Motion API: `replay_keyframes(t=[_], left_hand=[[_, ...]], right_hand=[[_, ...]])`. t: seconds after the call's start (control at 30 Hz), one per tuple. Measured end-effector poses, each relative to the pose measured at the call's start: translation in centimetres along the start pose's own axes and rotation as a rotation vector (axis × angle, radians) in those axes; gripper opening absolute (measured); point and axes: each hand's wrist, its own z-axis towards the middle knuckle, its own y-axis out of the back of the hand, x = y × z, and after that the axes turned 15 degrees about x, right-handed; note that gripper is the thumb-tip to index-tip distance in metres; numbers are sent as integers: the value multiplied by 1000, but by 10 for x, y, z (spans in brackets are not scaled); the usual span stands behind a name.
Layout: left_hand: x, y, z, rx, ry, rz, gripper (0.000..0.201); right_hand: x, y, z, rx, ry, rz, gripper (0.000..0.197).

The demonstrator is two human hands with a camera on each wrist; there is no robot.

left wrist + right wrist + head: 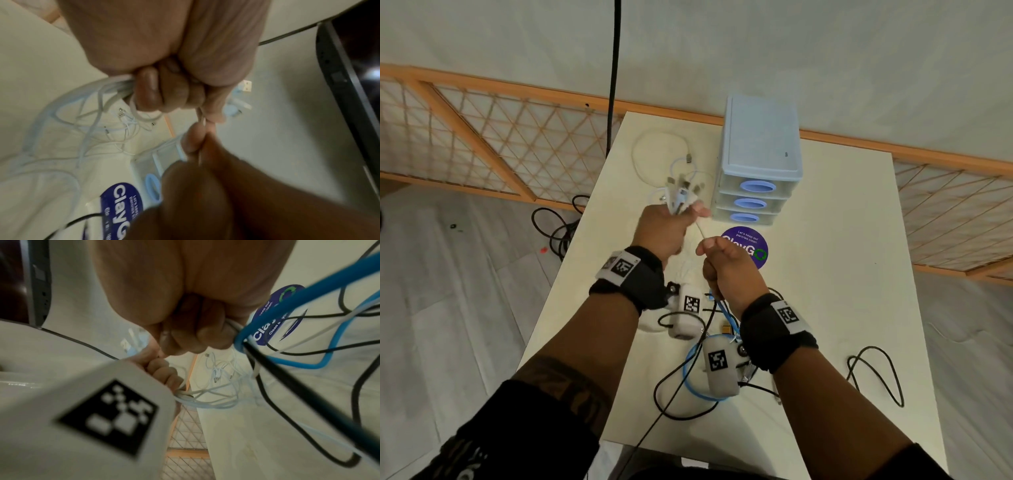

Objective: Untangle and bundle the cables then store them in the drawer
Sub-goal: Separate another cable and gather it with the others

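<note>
My left hand (pixel 666 228) is held above the white table (pixel 825 274) and grips a bunch of white cables (pixel 678 195) whose plugs stick out past the fist. In the left wrist view its fingers (pixel 164 91) curl round the white cables (pixel 115 91), and loops hang below. My right hand (pixel 726 263) sits just to the right and pinches one thin white cable (pixel 701 231) that runs up to the left fist. The right wrist view shows this fist (pixel 195 331) closed, with a blue cable (pixel 287 308) and black cables (pixel 308 394) beside it. The pale blue drawer unit (pixel 758 161) stands behind, drawers closed.
More white cable loops (pixel 654 150) lie on the table behind my left hand. A blue cable loop (pixel 693 380) and black cables (pixel 876 373) lie near the front. A purple round sticker (pixel 748 246) lies before the drawers. A black cord (pixel 614 75) hangs at the table's back left.
</note>
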Motion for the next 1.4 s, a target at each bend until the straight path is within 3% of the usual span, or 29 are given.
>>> replay_keyframes(t=[0.07,0.13,0.2,0.3,0.37,0.47,0.6,0.63,0.7,0.87,1.07,1.23,1.3,1.4], left_hand=[[-2,8,6,-137,12,-87,24],[-1,12,6,-172,21,-117,24],[1,9,0,-100,47,-117,28],[7,0,-12,146,135,-61,34],[10,-2,-14,179,137,-12,38],[8,-5,-12,83,107,8,28],[-6,17,2,-268,88,-168,32],[-9,28,6,-302,85,-213,33],[-13,41,6,-224,75,-220,36],[-4,10,-20,180,203,-20,42],[8,-10,-18,66,126,-3,20],[6,3,-3,-225,134,-152,25],[9,4,-3,-185,144,-163,35],[18,-3,-11,80,201,-100,46]], right_hand=[[1,-1,-4,14,0,-5,33],[1,0,-7,13,13,-18,33],[1,0,-6,-12,17,8,32],[0,0,-5,-66,9,50,32],[0,-1,-4,-67,-2,81,32],[0,-4,-4,-45,6,98,30],[-6,0,-14,5,4,35,31],[-9,0,-19,6,2,17,33],[-15,0,-24,-18,-7,2,33],[-11,-3,-11,-97,27,33,30],[-4,-7,-5,-92,-11,38,30],[-4,-6,-9,-53,-2,-16,29],[-6,-4,-9,-69,1,-10,29],[-7,-2,-7,-102,8,0,29]])
